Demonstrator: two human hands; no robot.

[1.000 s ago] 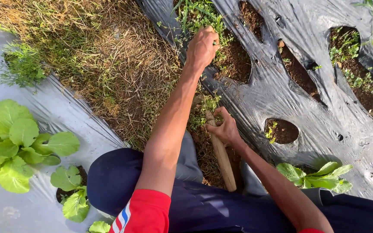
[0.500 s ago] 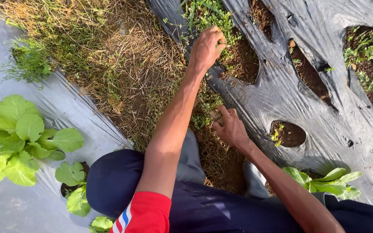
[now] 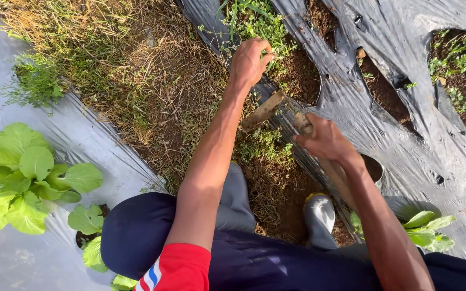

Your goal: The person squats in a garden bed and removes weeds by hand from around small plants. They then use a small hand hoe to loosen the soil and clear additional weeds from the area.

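L hand top centre, fingers pinched on weeds at black plastic mulch hole. R hand mid-frame clamped on wooden-handled hoe.

Soil bed: black plastic mulch, dry straw, weeds.

Left hand grips weeds; right hand holds hoe.
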